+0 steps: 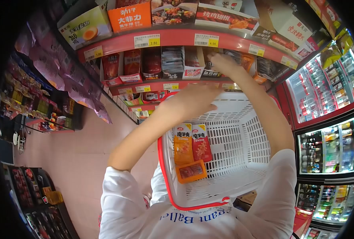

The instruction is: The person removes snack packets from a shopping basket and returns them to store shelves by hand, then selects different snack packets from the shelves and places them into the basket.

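Observation:
My right hand (224,64) reaches into the open box of small snack packets (210,72) on the middle shelf. Its fingertips are partly hidden there, so I cannot see whether they grip a packet. My left hand (195,100) hovers over the far side of the shopping basket (228,155), fingers stretched out and thumb apart, holding nothing. The basket is white slotted plastic with a red rim, in front of my body. Along its left side lie an orange snack packet (183,149), a red snack packet (201,145) and a smaller orange packet (191,171).
Red shelves (117,42) with price tags and snack boxes stand ahead. Lit drink coolers (330,147) line the right. Purple packets (65,75) hang at the left, above the pinkish floor (93,159). A dark display rack (41,195) stands at lower left.

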Action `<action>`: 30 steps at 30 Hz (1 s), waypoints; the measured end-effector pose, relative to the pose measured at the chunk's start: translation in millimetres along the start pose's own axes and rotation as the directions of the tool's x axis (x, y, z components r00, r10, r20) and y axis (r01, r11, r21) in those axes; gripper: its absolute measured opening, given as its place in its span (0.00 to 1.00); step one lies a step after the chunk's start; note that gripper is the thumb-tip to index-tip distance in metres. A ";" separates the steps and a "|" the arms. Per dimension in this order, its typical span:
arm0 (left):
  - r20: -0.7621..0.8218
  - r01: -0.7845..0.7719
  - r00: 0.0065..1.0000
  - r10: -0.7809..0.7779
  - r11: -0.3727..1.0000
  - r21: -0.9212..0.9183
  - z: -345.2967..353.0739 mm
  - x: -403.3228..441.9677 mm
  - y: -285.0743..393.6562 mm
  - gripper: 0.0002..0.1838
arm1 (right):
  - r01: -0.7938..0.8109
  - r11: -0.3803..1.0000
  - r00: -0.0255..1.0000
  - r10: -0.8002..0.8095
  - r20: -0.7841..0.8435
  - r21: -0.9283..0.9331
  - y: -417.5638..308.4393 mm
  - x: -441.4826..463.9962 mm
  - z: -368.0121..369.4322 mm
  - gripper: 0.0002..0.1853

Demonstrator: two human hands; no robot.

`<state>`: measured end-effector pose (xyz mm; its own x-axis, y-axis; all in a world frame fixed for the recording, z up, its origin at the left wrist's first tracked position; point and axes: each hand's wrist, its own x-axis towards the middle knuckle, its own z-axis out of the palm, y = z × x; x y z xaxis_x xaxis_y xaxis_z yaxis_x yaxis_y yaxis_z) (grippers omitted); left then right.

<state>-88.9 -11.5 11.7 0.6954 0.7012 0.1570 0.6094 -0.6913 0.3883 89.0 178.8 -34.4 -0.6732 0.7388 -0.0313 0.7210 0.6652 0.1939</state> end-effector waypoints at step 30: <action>-0.370 0.264 0.856 -0.362 0.920 -0.289 21.6 -55.1 -27.5 0.20 | -0.069 0.971 0.939 -0.014 -0.343 -0.228 8.6 34.6 35.8 0.32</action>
<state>-135.8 -34.8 -27.2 0.2336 0.9147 0.3298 0.6342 -0.4004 0.6614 77.7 213.9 -68.9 -0.6983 0.6477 0.3048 0.7095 0.5701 0.4142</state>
